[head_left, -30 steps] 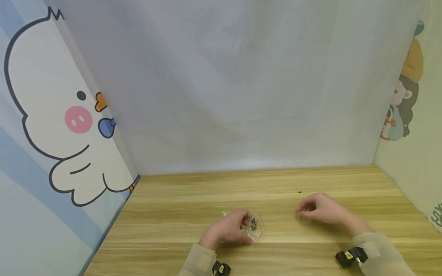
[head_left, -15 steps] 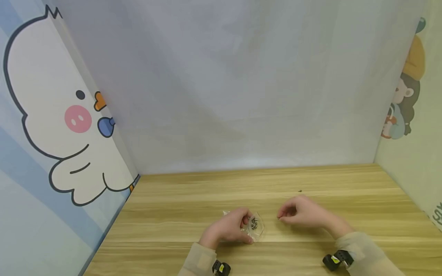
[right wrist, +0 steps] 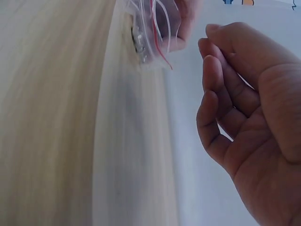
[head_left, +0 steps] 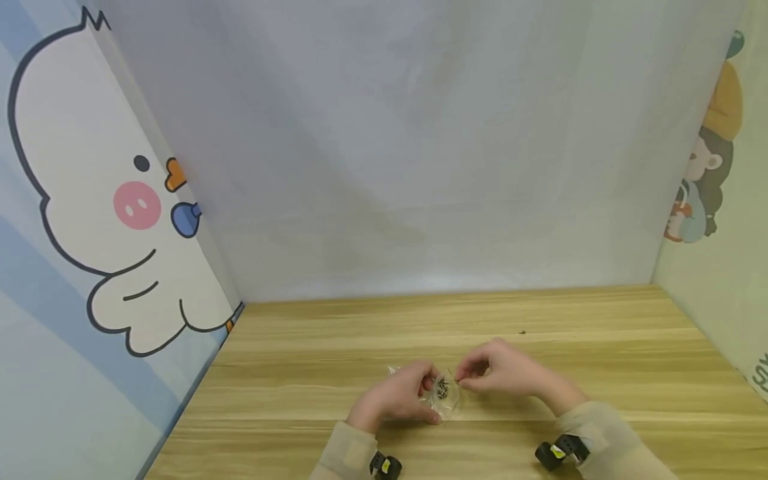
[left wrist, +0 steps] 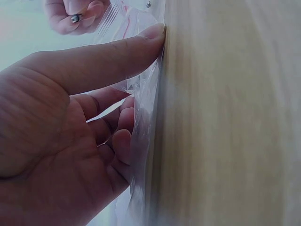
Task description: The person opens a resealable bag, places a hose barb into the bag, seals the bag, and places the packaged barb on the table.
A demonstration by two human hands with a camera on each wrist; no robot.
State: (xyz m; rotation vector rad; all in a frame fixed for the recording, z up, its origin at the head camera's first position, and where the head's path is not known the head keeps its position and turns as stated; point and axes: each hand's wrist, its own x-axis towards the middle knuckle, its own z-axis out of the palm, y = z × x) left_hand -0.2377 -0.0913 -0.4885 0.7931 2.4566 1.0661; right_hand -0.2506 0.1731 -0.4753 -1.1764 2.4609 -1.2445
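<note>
On the table, my left hand [head_left: 398,395] holds a clear zip bag [head_left: 451,404] by its side, thumb and fingers curled about it and spreading its mouth. Several small shiny screws [head_left: 442,389] lie in the bag. Just right of the mouth, my right hand [head_left: 501,370] pinches one small metal screw [left wrist: 75,19] between thumb and forefinger, seen best in the left wrist view. The red zip line [right wrist: 155,33] of the bag shows in the right wrist view, a short way from my right fingertips.
Another tiny dark screw [head_left: 522,332] lies alone on the wood-grain table [head_left: 288,360], behind my right hand. A pale grey curtain [head_left: 420,167] closes off the back, and printed panels [head_left: 72,200] stand at both sides.
My right hand has moved left across the table, carrying its pinched screw up to the bag's mouth. My left hand and the bag have stayed nearly still.
</note>
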